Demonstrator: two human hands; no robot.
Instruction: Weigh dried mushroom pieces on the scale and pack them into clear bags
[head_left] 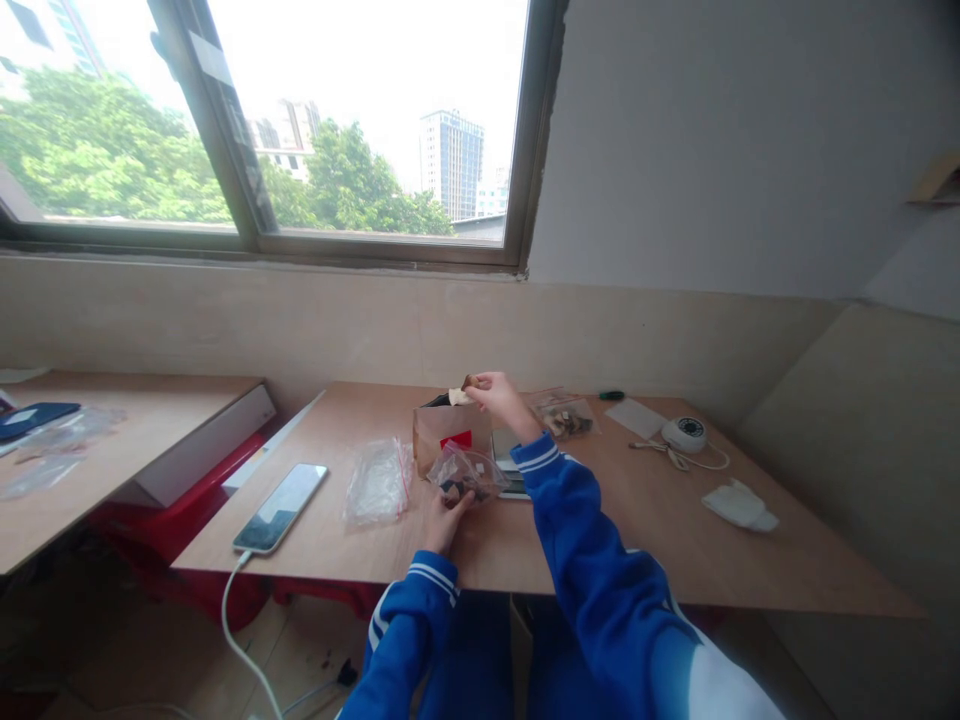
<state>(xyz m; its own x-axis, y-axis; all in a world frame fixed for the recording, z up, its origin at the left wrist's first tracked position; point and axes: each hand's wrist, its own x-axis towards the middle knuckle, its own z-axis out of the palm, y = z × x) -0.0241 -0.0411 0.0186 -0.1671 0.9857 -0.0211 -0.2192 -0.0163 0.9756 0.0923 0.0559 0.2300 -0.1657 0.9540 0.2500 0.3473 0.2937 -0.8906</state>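
Observation:
My right hand (501,396) is raised over a brown cardboard box (429,432) with a red label. Its fingers pinch a small brown dried-looking piece (471,382), whose exact kind I cannot make out. Something pale (458,397) shows at the box's top, just below those fingertips. In front of the box, my left hand (446,518) grips the near edge of a clear zip bag (480,468) with dark pieces inside. A flat pile of clear zip bags (377,482) lies left of the box.
Behind my right wrist lies another clear bag of brownish pieces (571,420). A phone (281,508) on a cable rests at left. Toward the right are a white dome camera (684,434), a crumpled tissue (741,505) and a green-handled tool (611,395).

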